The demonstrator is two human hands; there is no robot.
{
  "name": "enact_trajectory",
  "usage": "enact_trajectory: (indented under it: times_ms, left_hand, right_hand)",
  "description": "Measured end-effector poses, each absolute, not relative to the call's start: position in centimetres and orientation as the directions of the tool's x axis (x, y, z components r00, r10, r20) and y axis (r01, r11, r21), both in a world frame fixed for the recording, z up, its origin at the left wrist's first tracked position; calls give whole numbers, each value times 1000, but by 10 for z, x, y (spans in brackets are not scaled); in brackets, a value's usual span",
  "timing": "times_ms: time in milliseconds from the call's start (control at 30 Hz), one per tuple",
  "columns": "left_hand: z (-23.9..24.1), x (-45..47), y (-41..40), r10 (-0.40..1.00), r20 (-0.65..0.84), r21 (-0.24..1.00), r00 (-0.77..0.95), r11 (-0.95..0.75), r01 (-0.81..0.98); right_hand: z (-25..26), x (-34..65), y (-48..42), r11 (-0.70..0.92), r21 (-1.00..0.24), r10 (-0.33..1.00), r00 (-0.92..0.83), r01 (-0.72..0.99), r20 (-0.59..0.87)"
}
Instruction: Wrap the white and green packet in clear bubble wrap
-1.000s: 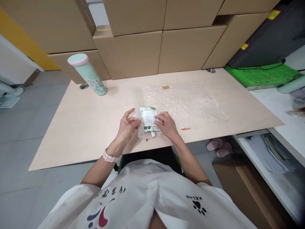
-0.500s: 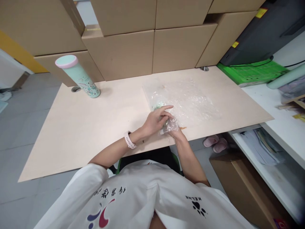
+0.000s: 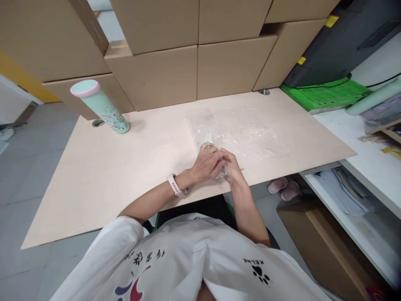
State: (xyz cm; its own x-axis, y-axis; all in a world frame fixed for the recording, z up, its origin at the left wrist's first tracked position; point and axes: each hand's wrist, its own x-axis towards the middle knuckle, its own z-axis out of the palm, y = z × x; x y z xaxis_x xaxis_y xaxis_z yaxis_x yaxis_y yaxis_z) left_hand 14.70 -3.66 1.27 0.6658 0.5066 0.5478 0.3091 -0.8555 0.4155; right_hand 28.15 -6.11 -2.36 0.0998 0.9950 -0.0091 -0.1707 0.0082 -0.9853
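Note:
A sheet of bubble wrap [image 3: 257, 133] is spread over the middle of the table, its near edge gathered up between my hands. My left hand [image 3: 205, 164], with a pale watch band at the wrist, curls over a bundle in the wrap. From the other side my right hand [image 3: 232, 165] closes on the bunched wrap, the fingers of both hands meeting. A pale green object [image 3: 207, 140] shows by my left fingertips; most of it is hidden under the wrap and the hand, so its kind cannot be made out.
A mint tumbler with a pink rim [image 3: 103, 106] stands at the table's [image 3: 125, 175] back left. Cardboard boxes [image 3: 163, 79] are stacked along the back edge. To the right are a green crate [image 3: 328, 96] and white shelf [image 3: 332, 129].
My left fingers, stretched out before, have curled down onto the wrapped bundle. My right hand has come up from beneath the wrap and now closes over its near end.

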Motion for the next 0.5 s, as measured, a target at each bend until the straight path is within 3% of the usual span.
enact_trajectory:
  times_ms: [100, 200, 400, 500]
  left_hand:
    - [11, 151, -36, 496, 517, 431, 697, -855, 289]
    - [10, 154, -36, 470, 477, 448, 742, -857, 254]
    - [4, 162, -38, 406, 428, 357, 808, -897, 262]
    - [0, 165, -38, 397, 402, 308, 825, -907, 286]
  right_hand:
    - [-23, 284, -61, 14, -985, 946, 321, -172, -42]
    - [-15, 294, -61, 75, -996, 865, 501, -45, 42]
    - [23, 306, -44, -55, -993, 994, 105, 100, -45]
    - [33, 301, -23, -96, -974, 995, 34, 206, -91]
